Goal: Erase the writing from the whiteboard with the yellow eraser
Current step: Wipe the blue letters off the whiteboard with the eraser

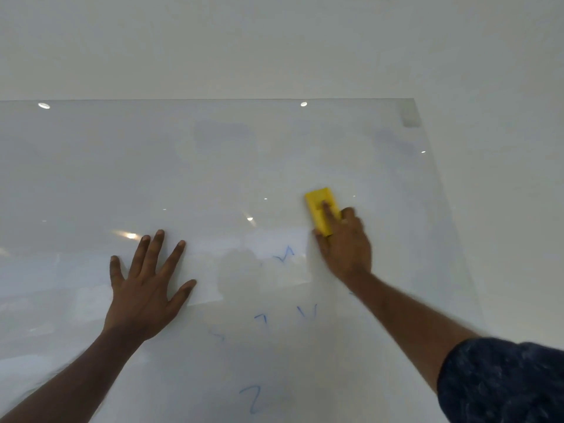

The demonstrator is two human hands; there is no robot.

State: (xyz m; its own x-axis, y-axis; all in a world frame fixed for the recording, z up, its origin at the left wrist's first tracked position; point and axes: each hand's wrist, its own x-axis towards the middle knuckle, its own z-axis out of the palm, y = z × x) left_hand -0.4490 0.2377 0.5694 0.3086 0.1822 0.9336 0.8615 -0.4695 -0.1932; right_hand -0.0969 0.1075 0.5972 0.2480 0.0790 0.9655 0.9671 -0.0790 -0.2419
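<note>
A dark patterned sleeve [503, 380] fills the 5 o'clock corner as a person leans toward a glossy whiteboard [91, 166] mounted on a pale wall [274, 41]. Nearest the camera, at 6 o'clock, a blue squiggle [253, 398] remains on the board, with further blue marks [306, 311] just above it toward centre and one more, a zigzag [285, 254], directly left of the right wrist. The left hand [146, 291], at 8 o'clock, lies flat on the board with fingers spread wide, holding nothing and apparently bracing. Farther up, at about 3 o'clock from centre, the right hand [345, 242] is closed around the yellow eraser [322, 209], forefinger laid along its back, its face pressed to the surface. Above it the board shows only faint grey smears and ceiling-light reflections. The eraser looks like a light block, probably foam, likely to give a little under pressure and glide easily on so slick a surface; gripping its long sides with one finger pressing from behind seems the sound hold. Most writing appears still to be cleared below the eraser.
</note>
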